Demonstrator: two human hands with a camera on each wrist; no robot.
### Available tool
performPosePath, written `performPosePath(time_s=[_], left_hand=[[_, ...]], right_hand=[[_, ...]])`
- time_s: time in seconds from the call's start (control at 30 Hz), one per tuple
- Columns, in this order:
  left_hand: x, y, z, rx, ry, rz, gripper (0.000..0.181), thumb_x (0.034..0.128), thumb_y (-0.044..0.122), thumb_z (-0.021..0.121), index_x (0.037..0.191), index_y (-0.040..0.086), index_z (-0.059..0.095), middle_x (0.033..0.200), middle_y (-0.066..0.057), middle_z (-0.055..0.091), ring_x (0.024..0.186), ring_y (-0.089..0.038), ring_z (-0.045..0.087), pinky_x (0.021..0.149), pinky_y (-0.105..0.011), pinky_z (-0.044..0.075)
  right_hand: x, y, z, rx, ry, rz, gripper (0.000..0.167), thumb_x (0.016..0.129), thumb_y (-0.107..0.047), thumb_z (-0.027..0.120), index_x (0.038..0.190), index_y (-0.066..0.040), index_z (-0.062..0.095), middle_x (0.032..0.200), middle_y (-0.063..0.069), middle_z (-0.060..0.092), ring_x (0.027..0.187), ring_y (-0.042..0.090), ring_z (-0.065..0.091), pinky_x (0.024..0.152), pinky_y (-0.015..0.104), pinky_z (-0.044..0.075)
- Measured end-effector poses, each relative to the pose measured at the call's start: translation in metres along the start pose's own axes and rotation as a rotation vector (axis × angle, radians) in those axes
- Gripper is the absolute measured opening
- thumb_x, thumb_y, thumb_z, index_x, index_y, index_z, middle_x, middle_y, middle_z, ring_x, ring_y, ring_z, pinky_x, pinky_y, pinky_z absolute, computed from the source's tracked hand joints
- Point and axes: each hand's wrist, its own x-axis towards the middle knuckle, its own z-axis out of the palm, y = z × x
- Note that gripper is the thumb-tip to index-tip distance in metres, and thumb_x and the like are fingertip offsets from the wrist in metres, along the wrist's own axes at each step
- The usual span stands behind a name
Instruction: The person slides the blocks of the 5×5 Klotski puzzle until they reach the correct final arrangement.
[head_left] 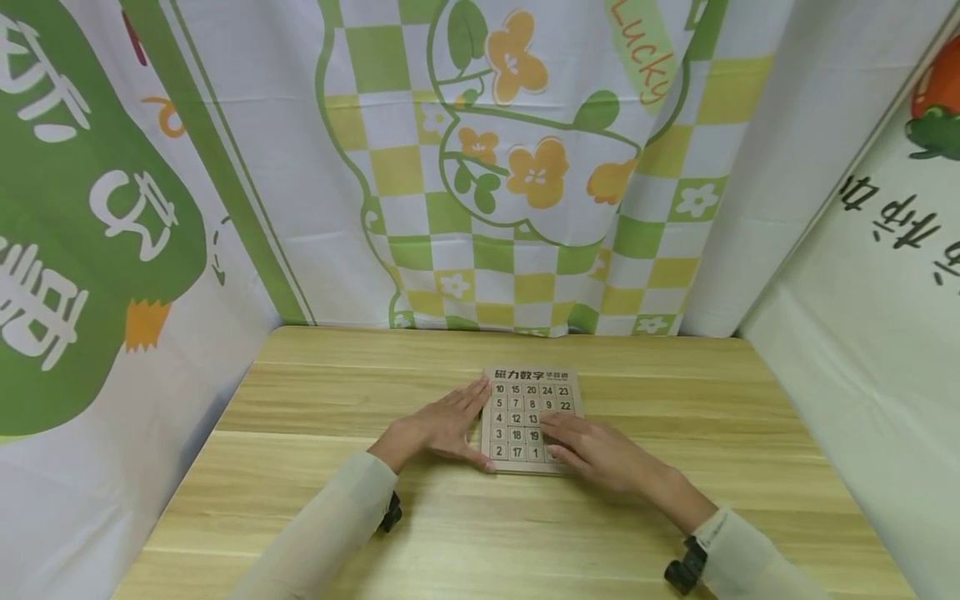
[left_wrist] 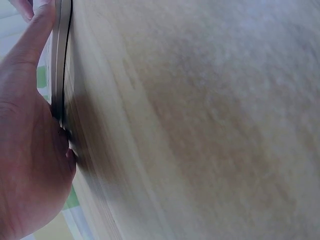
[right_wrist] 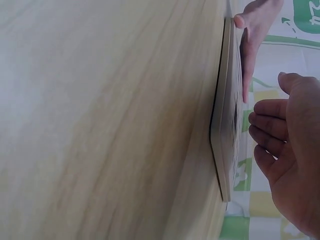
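A flat wooden number puzzle board [head_left: 517,463] lies on the table, its numbered square tiles face up under a line of printed characters. My left hand [head_left: 446,423] rests along its left side, fingers extended at the upper left and thumb at the lower left edge; in the left wrist view the hand [left_wrist: 32,135] is beside the board's edge [left_wrist: 60,55]. Over the lower right tiles is my right hand [head_left: 600,452], hiding some of them. The right wrist view shows that hand [right_wrist: 292,150] with fingers loosely bent and holding nothing, next to the board [right_wrist: 227,125].
The board lies around the middle of a light wood-grain table [head_left: 487,533]. A patterned green, white and yellow cloth [head_left: 525,275] hangs behind the far edge, and printed white cloths stand at the left and right. Dark wrist devices [head_left: 686,567] are on both wrists.
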Motion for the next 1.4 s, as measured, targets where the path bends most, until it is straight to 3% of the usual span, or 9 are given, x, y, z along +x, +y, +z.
performPosePath(time_s=[0.67,1.03,1.4], left_hand=[[-0.001,0.000,-0.001,-0.009,0.007,0.008,0.137,0.0825,0.084,0.067,0.170,0.005,-0.004,0.178,-0.013,-0.011,0.165,-0.027,-0.001,0.134,-0.041,0.008],[-0.001,0.001,0.000,-0.013,0.005,0.010,0.138,0.0827,0.084,0.067,0.169,0.005,-0.006,0.177,-0.013,-0.012,0.165,-0.026,-0.002,0.134,-0.041,0.006],[0.000,-0.001,0.001,-0.008,0.012,0.014,0.138,0.0817,0.085,0.067,0.170,0.004,-0.004,0.178,-0.014,-0.009,0.165,-0.027,-0.001,0.134,-0.043,0.008]], right_hand=[[0.017,-0.022,0.008,0.069,-0.109,0.018,0.049,0.114,-0.036,0.049,0.151,-0.005,0.057,0.159,0.013,0.053,0.147,0.036,0.050,0.123,0.056,0.038],[0.019,-0.023,0.020,0.043,-0.109,-0.002,0.047,0.113,-0.033,0.051,0.150,-0.006,0.059,0.159,0.010,0.054,0.146,0.032,0.052,0.122,0.054,0.040],[0.009,-0.019,0.012,0.049,-0.103,0.029,0.047,0.113,-0.031,0.052,0.150,-0.004,0.058,0.158,0.013,0.055,0.145,0.034,0.052,0.121,0.055,0.041]])
